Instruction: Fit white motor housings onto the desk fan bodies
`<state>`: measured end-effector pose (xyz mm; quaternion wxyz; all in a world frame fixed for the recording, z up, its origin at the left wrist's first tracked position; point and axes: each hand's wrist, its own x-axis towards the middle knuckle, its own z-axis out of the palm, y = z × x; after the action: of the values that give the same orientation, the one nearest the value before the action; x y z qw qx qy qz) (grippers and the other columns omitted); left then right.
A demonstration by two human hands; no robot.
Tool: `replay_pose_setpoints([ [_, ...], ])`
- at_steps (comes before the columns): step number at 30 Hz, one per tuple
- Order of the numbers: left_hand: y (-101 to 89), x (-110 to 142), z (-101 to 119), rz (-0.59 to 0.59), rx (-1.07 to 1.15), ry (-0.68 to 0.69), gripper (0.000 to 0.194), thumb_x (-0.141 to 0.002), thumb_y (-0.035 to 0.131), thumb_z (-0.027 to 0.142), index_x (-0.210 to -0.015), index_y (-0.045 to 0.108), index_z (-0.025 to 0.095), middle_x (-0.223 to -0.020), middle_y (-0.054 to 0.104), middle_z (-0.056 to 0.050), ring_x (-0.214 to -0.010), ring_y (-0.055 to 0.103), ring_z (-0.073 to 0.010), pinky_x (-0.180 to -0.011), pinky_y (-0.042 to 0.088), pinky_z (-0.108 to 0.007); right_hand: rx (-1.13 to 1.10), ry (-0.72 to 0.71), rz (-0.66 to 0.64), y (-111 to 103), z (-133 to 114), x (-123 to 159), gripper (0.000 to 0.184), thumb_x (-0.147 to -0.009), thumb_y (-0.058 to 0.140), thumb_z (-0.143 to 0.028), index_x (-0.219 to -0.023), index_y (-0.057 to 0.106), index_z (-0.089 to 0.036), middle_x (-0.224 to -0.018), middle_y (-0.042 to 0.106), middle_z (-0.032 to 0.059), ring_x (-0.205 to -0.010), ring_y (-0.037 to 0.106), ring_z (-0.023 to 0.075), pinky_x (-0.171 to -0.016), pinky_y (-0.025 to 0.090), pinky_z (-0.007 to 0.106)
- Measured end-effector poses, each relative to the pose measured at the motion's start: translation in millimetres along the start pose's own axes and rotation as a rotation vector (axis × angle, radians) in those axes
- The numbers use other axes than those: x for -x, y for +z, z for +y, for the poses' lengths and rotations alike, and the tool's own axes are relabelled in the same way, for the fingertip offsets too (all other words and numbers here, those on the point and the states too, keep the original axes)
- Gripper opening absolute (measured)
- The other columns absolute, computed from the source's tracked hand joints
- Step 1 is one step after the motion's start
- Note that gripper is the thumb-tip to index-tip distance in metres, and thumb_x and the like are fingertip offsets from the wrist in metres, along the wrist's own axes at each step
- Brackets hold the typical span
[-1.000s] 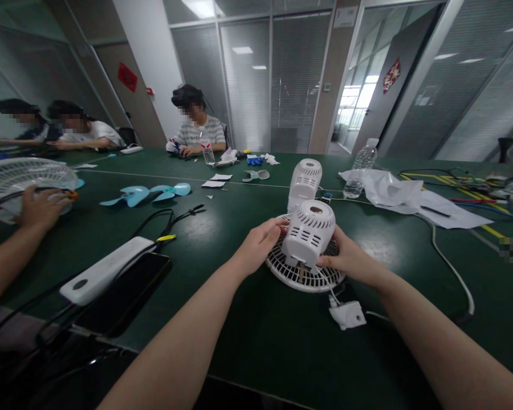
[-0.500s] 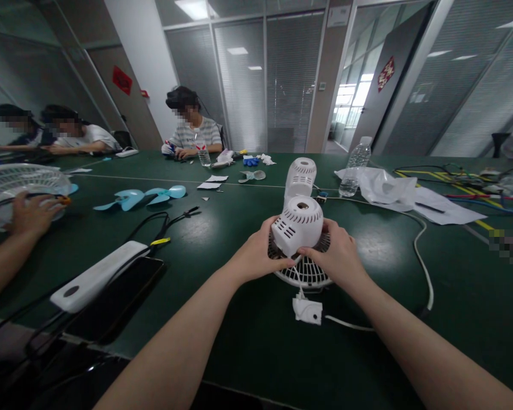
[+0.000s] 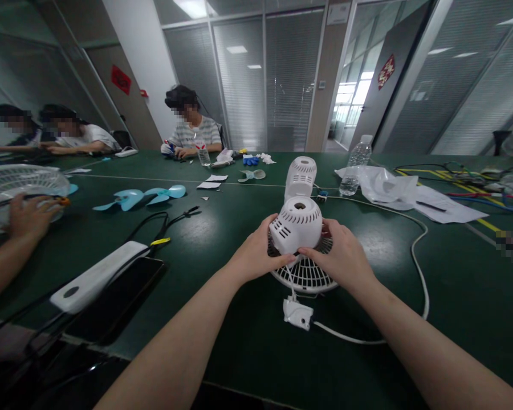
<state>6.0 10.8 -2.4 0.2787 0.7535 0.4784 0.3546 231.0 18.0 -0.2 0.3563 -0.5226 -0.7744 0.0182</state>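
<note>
White housing between hands, grille edge half-hidden

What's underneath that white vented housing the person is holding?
Under the white vented housing, a round white grille shows at the near edge. The grille's middle is covered by the housing and both hands, so I can't tell what lies there.

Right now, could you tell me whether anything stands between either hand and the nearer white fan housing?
Nothing visible does: the left hand and right hand hold the nearer fan housing from either side. The round grille is beneath it, the other housing beyond.
</note>
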Motion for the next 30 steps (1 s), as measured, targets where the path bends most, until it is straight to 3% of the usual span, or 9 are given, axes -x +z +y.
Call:
replay_pose_setpoints([
  [5,0.6,0.7,-0.9,0.01,0.0,-0.016,0.099,-0.07,0.075,0.047,-0.149,0.02,0.024,-0.146,0.043,-0.017,-0.13,0.046,-0.0375,-0.106,0.037,-0.059,0.019,-0.018,-0.014,-0.1,1.9,0.0,0.059,-0.073,0.071,-0.053,-0.118,0.051,-0.021,-0.11,0.064,0.0131,-0.101,0.06,0.0353,-0.084,0.048,0.052],
  [8,1.0,0.2,-2.8,0.02,0.004,-0.019,0.103,-0.07,0.075,0.047,-0.151,0.017,0.024,-0.147,0.042,-0.018,-0.132,0.045,-0.0377,-0.107,0.036,-0.059,0.036,-0.023,-0.011,3.5,5.6,0.5,0.064,-0.076,0.067,-0.053,-0.127,0.046,-0.021,-0.122,0.06,0.0159,-0.113,0.055,0.0389,-0.091,0.042,0.057],
  [11,1.3,-0.7,-4.3,0.021,0.007,-0.008,0.107,-0.068,0.077,0.046,-0.152,0.014,0.024,-0.15,0.038,-0.018,-0.135,0.041,-0.0379,-0.11,0.033,-0.06,0.001,-0.049,-0.051,6.7,10.5,0.3,0.079,-0.078,0.065,-0.052,-0.143,0.03,-0.023,-0.14,0.049,0.0175,-0.129,0.045,0.0401,-0.101,0.034,0.061],
  [14,1.3,-0.9,-4.3,0.011,0.01,0.013,0.109,-0.067,0.077,0.045,-0.152,0.013,0.025,-0.153,0.034,-0.017,-0.138,0.037,-0.0376,-0.112,0.03,-0.06,-0.082,-0.072,-0.17,6.9,15.7,-1.6,0.089,-0.079,0.065,-0.052,-0.15,0.017,-0.024,-0.146,0.044,0.0163,-0.133,0.042,0.038,-0.106,0.032,0.061],
  [18,1.5,-1.0,-3.7,0.006,-0.001,0.016,0.108,-0.068,0.077,0.045,-0.153,0.014,0.025,-0.153,0.034,-0.017,-0.138,0.038,-0.0381,-0.111,0.03,-0.063,-0.161,-0.047,-0.249,0.5,20.6,-6.8,0.091,-0.076,0.071,-0.046,-0.149,0.022,-0.024,-0.143,0.049,0.0153,-0.13,0.047,0.0375,-0.105,0.035,0.061],
  [22,2.0,-1.2,-3.7,0.016,0.011,0.025,0.108,-0.067,0.078,0.042,-0.153,0.014,0.026,-0.155,0.032,-0.015,-0.137,0.038,-0.0379,-0.111,0.032,-0.062,-0.253,-0.004,-0.3,-10.7,21.7,-12.0,0.091,-0.07,0.077,-0.037,-0.147,0.029,-0.026,-0.135,0.058,0.012,-0.122,0.056,0.0352,-0.1,0.045,0.055],
  [30,-0.2,-0.6,-2.0,-0.002,0.03,0.015,0.112,-0.067,0.078,0.041,-0.154,0.01,0.025,-0.152,0.037,-0.015,-0.137,0.04,-0.0363,-0.112,0.031,-0.059,-0.193,-0.043,-0.21,-15.0,21.1,-13.4,0.101,-0.059,0.085,-0.041,-0.145,0.035,-0.028,-0.133,0.059,0.0112,-0.12,0.056,0.0379,-0.099,0.045,0.057],
])
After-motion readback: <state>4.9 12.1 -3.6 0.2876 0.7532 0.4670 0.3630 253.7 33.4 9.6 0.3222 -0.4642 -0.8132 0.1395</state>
